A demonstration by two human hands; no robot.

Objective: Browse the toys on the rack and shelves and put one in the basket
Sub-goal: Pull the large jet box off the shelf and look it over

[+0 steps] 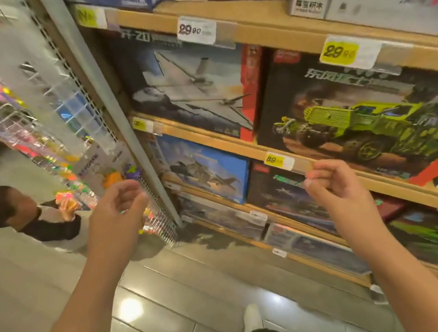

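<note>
Both hands were raised in front of the shelves, and I think this was because the person was only browsing and had not chosen a toy yet. The left hand (117,207), in the lower left of the centre, was beside the wire rack (32,115) with its small colourful toys (116,176). Its fingers were loosely curled, with a narrow gap to the thumb, and they held nothing. It was near the hanging packets, but I could not tell if it touched them.

The right hand (336,190), at the lower centre right, was in front of the wooden shelf edge (238,151), just below a yellow price tag (274,160). Its fingers (317,171) were curled in with the thumb close to them, almost closed, and nothing was visible between them.

The boxed toys stood upright with their fronts outward, probably so that buyers see the pictures: a jet box (193,83) in the centre and a green truck box (362,120) at the right. The basket was not visible. At the left edge another person (19,217) stood.
</note>
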